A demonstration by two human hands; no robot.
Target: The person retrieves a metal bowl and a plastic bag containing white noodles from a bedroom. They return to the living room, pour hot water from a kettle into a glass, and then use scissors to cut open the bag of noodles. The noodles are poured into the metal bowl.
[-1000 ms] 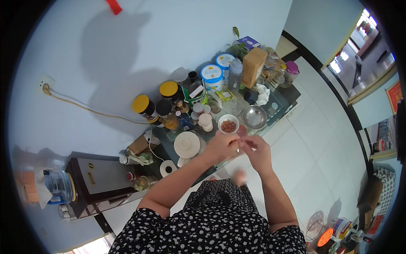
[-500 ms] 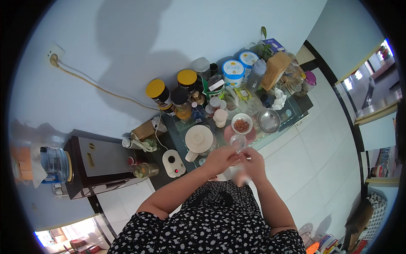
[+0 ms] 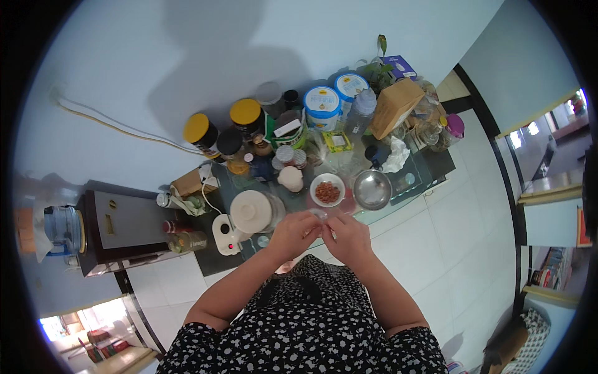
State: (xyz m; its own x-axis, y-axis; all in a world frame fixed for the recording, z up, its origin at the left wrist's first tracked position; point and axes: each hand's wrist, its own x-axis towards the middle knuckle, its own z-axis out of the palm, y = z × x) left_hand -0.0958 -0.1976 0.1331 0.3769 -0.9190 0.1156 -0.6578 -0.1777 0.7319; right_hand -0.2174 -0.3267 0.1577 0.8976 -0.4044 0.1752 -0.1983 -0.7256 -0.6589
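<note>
My left hand and my right hand meet at the table's near edge. Thumb and fingers of each are pinched together, the tips almost touching. Whatever they pinch is too small or hidden to make out. Just past the fingers is a small clear cup, mostly covered by my hands. Beyond it, a white bowl holds reddish-brown peanuts. A shiny metal bowl stands to its right. On the left is a white lidded pitcher.
Yellow-lidded cans, blue-and-white tubs, a water bottle and a brown paper bag crowd the back along the wall. A white appliance base with a red light sits left. Crumpled white paper lies right.
The view has shifted, so the table's things appear further left. My hands have moved closer to the white bowl and now cover most of the clear cup. Both hands remain pinched together.
</note>
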